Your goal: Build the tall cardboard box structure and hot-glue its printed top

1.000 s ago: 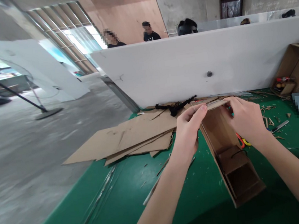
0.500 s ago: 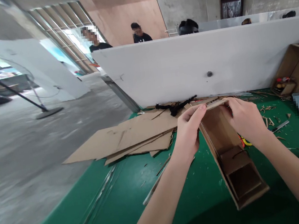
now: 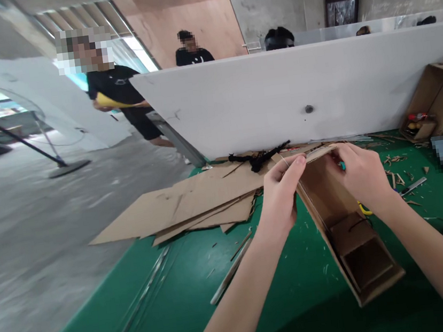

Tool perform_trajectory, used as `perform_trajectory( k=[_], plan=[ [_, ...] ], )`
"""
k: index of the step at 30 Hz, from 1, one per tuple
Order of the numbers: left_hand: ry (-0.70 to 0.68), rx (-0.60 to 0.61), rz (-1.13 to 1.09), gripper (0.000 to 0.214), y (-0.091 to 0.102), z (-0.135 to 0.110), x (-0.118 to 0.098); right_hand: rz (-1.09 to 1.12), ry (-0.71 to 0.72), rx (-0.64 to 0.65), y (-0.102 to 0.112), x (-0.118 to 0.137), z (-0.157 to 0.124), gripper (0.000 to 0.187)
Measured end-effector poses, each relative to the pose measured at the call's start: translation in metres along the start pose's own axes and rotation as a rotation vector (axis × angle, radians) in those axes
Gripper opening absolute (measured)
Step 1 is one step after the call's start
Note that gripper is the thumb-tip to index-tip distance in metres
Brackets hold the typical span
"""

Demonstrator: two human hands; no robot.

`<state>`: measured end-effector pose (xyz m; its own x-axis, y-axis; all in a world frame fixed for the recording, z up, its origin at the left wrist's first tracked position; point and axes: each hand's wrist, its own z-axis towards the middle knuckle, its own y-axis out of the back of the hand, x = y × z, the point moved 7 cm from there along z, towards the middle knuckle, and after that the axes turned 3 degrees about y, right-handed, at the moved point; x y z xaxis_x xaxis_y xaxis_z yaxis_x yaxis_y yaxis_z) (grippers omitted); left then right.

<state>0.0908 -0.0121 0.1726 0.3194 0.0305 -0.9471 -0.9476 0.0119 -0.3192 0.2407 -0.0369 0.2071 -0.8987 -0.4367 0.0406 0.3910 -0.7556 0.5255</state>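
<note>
Cardboard box (image 3: 347,239) swung slightly right — below both hands (image 3: 283,188) (image 3: 362,173), which pinch its top edge.

Grey floor (image 3: 52,235) — white partition (image 3: 238,104) (scuffed)

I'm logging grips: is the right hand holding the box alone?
No, the left hand also grips the cardboard box at its far end.
</note>
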Motion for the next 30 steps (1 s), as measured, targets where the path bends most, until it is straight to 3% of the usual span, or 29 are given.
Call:
perform_trajectory(
  k=[15, 30],
  plan=[
    [0.098, 0.067, -0.052, 0.051, 0.003, 0.010, 0.002, 0.095, 0.013, 0.083, -0.003, -0.004, 0.003, 0.024],
    [0.074, 0.065, -0.029, 0.048, 0.004, 0.008, 0.002, 0.109, 0.037, -0.009, 0.004, 0.000, 0.003, 0.020]
  ],
)
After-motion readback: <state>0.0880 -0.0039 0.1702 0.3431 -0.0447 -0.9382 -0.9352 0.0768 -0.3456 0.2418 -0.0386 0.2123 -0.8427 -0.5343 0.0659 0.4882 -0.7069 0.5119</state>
